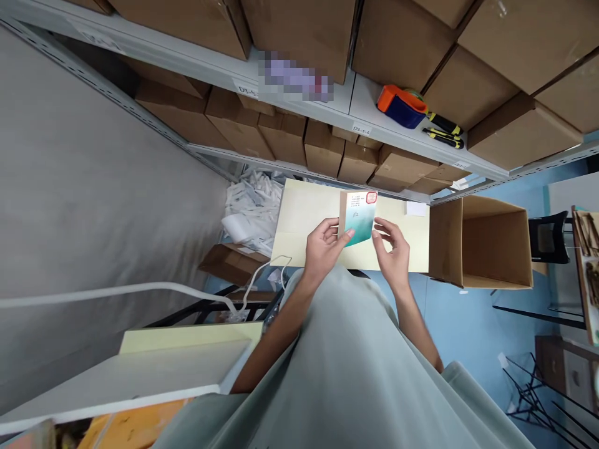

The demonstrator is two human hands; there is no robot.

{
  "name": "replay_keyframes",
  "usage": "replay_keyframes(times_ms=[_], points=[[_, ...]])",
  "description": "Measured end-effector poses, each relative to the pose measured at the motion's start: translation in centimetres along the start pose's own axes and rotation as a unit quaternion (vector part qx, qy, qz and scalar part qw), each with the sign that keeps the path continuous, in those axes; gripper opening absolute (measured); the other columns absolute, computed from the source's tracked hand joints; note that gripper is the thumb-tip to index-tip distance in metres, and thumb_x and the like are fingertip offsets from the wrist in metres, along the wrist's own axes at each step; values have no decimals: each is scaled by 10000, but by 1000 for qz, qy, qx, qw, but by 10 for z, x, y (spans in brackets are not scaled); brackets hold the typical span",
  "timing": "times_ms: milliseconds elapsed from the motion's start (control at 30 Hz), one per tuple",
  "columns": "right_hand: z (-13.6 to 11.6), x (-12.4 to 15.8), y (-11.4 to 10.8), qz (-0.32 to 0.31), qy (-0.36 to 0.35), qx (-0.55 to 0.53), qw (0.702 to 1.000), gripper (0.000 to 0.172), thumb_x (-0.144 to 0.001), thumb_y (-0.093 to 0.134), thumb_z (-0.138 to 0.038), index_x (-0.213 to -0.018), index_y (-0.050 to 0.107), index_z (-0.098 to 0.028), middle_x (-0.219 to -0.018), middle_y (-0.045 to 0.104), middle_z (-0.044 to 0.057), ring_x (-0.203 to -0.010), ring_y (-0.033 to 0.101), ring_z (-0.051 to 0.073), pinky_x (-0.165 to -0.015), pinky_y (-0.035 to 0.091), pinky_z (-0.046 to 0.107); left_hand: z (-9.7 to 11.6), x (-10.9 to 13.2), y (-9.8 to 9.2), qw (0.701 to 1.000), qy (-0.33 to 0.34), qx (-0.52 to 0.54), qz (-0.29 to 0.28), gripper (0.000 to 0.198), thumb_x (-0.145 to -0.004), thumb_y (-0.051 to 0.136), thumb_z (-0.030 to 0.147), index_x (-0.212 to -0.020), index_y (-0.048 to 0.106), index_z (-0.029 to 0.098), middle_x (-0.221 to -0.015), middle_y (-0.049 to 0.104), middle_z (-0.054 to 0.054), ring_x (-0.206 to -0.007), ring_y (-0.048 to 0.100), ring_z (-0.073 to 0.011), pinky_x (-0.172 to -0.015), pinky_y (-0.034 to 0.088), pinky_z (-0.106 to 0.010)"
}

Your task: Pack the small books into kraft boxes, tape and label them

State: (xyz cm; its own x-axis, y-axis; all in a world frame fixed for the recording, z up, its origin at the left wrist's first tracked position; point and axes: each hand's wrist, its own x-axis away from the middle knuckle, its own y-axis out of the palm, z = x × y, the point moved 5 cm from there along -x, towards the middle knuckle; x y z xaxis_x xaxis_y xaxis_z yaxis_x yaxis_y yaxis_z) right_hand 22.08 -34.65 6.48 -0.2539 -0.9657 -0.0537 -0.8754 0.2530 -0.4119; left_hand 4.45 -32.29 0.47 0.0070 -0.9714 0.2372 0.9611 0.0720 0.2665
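Observation:
My left hand (324, 249) grips a small flat box (359, 218) by its lower left, thumb across the front and fingers behind. The box has a white-to-teal face with printed lines, a red mark at the top right corner and a brown side. Beside its right edge is my right hand (393, 249), thumb and fingers apart; whether the tips touch the edge I cannot tell. Both hands are over a pale yellow tabletop (304, 218). A small white paper (415, 209) lies at the table's far right.
Shelves with cardboard boxes (322, 148) rise behind the table. A tape dispenser (401, 106) and utility knives (444, 134) lie on one shelf. At right stands an open carton (496, 243); crumpled white material (253, 206) is heaped at left. A white cable (154, 288) crosses the left side.

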Motion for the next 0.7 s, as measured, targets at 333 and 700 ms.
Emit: replay_keyframes(times_ms=[333, 700], points=[[13, -25, -9, 0, 86, -147, 985, 509, -909, 785, -675, -1126, 762, -215, -1134, 847, 100, -1070, 790, 284, -950, 662, 421, 40, 17, 51, 953, 215, -205, -59, 295, -975, 760, 376, -1243, 804, 259, -1377, 783, -100, -1334, 709, -287, -1180, 574, -489], [23, -32, -21, -128, 148, -258, 946, 585, -854, 857, -700, -1197, 795, -229, -1142, 856, 82, -1043, 816, 309, -926, 680, 456, 11, -17, 25, 996, -71, -4, -54, 528, -706, 977, 595, -989, 835, 173, -959, 831, -90, -925, 781, -273, -847, 650, -388]])
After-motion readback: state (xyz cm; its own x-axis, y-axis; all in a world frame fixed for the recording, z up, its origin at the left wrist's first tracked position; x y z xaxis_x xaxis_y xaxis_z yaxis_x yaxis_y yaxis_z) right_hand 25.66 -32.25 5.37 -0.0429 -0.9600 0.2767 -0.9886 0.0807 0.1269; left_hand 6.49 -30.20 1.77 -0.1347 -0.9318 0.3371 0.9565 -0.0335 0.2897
